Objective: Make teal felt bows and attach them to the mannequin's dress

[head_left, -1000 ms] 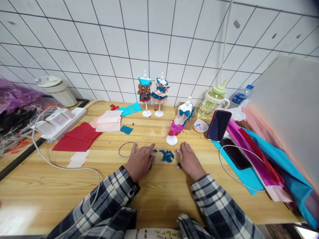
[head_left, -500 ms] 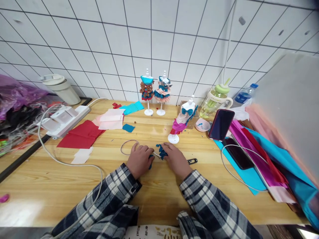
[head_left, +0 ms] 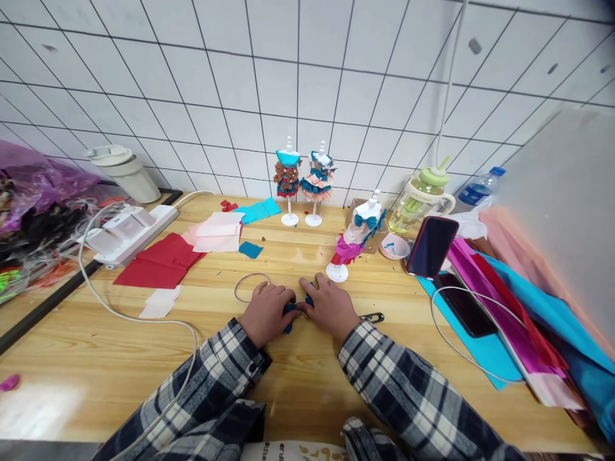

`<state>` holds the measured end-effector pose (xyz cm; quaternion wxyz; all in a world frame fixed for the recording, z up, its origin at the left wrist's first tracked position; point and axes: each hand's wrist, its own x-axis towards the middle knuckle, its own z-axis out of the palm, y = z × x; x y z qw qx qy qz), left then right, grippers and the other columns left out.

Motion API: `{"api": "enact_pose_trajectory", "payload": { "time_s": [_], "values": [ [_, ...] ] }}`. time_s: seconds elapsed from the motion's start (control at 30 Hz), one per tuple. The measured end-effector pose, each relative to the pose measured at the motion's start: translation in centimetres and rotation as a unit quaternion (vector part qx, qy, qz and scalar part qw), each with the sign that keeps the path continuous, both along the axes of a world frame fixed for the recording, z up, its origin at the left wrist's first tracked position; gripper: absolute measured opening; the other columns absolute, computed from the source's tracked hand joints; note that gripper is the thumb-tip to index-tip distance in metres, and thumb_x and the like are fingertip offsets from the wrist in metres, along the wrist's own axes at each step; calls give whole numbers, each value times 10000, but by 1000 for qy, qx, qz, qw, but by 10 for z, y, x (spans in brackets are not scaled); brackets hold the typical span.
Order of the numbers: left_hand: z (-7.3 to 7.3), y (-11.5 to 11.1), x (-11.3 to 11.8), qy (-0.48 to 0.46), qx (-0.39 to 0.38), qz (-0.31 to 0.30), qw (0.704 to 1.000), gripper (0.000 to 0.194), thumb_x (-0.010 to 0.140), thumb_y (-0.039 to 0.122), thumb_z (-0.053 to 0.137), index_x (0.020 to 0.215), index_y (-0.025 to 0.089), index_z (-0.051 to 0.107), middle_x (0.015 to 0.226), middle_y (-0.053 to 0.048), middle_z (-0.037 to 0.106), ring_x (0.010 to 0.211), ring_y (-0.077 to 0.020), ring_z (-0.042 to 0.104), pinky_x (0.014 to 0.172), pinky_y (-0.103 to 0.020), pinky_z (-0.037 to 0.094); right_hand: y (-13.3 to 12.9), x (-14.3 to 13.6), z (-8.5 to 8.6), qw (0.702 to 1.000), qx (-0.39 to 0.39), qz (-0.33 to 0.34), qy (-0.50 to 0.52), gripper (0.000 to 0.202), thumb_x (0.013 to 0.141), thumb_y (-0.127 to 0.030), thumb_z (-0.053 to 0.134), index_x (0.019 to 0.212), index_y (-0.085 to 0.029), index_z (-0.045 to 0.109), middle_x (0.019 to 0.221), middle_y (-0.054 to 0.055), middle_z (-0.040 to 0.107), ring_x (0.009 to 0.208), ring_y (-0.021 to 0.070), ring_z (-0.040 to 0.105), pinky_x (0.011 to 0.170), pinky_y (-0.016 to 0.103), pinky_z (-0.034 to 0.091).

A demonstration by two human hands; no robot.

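A ruffled teal strip (head_left: 310, 296), paper or cloth, lies bunched between my hands, mostly covered by fingers. My left hand (head_left: 268, 312) pinches its left end, and a teal edge hangs below the thumb. My right hand (head_left: 332, 308) lies over the other part with thumb and forefinger against the strip, close to the left thumb. A thin pale cord loop (head_left: 253, 275) curves out beyond my left hand. Beside my right wrist the dark looped handle of a small tool (head_left: 373, 317) sticks out; its rest is hidden. Ahead stands a small dress form (head_left: 359, 234) with a pink dress and teal bow.
Two more dressed forms (head_left: 288, 179) stand near the tiled wall. Red sheet (head_left: 161, 261), pale pink sheets and teal scraps lie left, beside a power strip (head_left: 139, 234). Rightward are a small bowl (head_left: 394, 247), a propped phone (head_left: 431, 246), a jug (head_left: 418, 202) and coloured sheets (head_left: 473, 346).
My right hand has shifted left toward my left hand, and its fingers now cover more of the teal strip. The view has tilted slightly.
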<state>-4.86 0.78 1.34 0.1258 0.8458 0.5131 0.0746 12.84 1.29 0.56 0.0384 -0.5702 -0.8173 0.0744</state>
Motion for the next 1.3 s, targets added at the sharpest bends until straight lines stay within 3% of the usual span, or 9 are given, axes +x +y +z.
{"api": "enact_pose_trajectory", "payload": {
  "time_s": [0.37,0.57,0.6,0.67,0.77,0.87,0.97,1.07,1.3],
  "values": [
    [-2,0,-2,-5,-3,9,1000,230,797,419,608,919,224,609,875,-25,654,905,-230,577,971,-439,300,1,-9,-14,998,-44,-23,-26,250,961,-239,323,982,-174,563,904,100,629,787,201,646,649,302,485],
    [0,-2,-3,-2,6,10,1000,173,817,380,590,903,233,618,864,-29,656,912,-230,581,1013,-474,248,-14,22,4,994,-32,-59,83,363,977,-330,299,757,-182,548,718,46,627,692,141,617,611,234,467],
    [0,-2,-2,-4,4,7,1000,165,818,377,589,894,233,618,861,-28,656,911,-231,582,1015,-482,241,-17,36,13,968,-30,-121,218,398,970,-384,305,691,-187,509,627,19,582,604,123,578,546,214,445],
    [1,-1,-1,-9,1,3,1000,154,817,371,591,883,234,616,861,-26,656,911,-231,580,1016,-489,236,-16,66,36,852,-40,-226,470,427,925,-526,331,661,-205,430,505,-45,453,420,91,438,384,186,342],
    [2,1,2,-15,1,-5,1000,129,822,349,583,876,236,614,859,-20,653,907,-224,576,1017,-485,238,11,107,76,699,-13,-289,654,416,830,-588,476,672,-213,388,493,-87,367,344,52,287,298,156,193],
    [2,4,6,-16,0,-21,1000,117,831,330,567,874,230,611,862,-20,647,902,-216,572,1011,-460,261,67,131,106,652,102,-240,712,399,815,-555,515,670,-222,351,502,-106,289,352,45,252,311,146,183],
    [2,5,8,-15,-1,-46,999,128,851,329,539,870,223,608,870,-27,640,907,-209,565,994,-428,292,131,141,112,700,200,-259,635,348,897,-523,333,727,-225,386,518,-94,306,369,65,298,342,167,247],
    [1,6,9,-20,2,-54,998,126,864,320,522,872,226,605,859,-21,634,895,-200,561,994,-419,293,175,145,101,864,188,-278,375,479,945,-408,115,809,-172,509,582,-18,486,482,97,466,463,205,383],
    [0,5,10,-23,-1,-57,998,114,850,308,551,838,211,610,849,-28,630,885,-206,551,981,-414,307,193,148,75,950,98,-209,212,233,783,-303,572,869,-147,722,883,83,718,846,205,629,726,280,438]
  ]
}}
